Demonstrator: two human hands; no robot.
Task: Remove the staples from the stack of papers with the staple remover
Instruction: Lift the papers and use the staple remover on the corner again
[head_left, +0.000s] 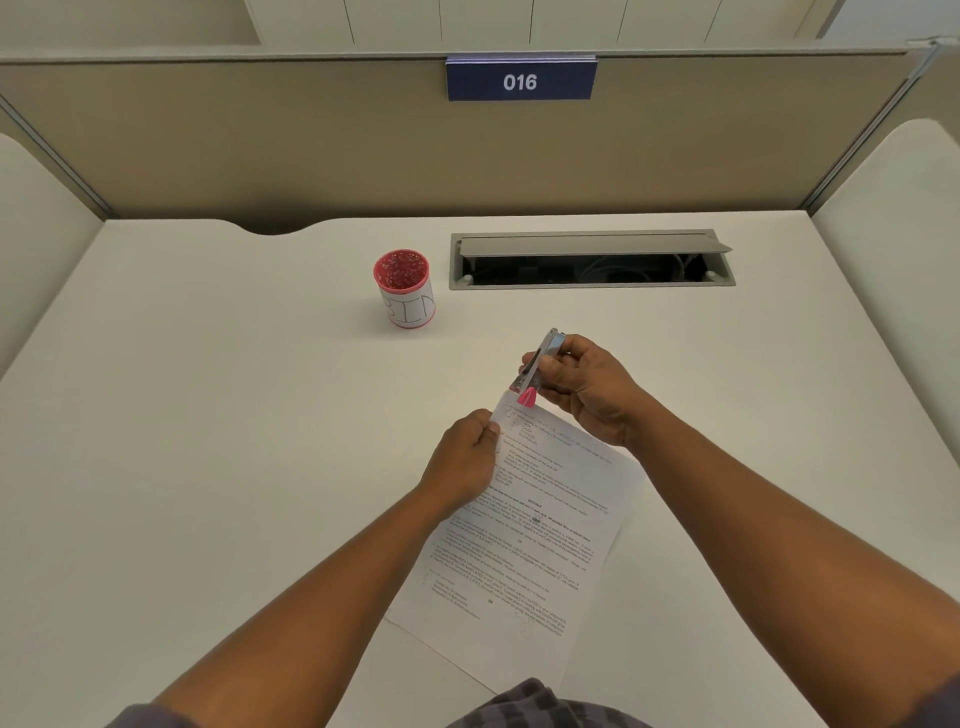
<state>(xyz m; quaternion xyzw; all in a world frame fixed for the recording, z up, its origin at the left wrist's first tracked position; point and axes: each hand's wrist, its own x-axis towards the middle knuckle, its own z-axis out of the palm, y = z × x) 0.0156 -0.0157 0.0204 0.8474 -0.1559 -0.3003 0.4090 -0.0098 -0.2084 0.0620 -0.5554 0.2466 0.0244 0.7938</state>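
Your right hand (582, 387) pinches the staple remover (535, 371) at the far corner of the stack of papers (530, 525) on the desk (208, 415) while your left hand (462, 457) pinches that corner's edge, so next, likely, work the tip under the staple.

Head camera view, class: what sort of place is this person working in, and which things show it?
Probably an office or exam cubicle: a partition with number sign 016 and a white desk with a cable hatch.
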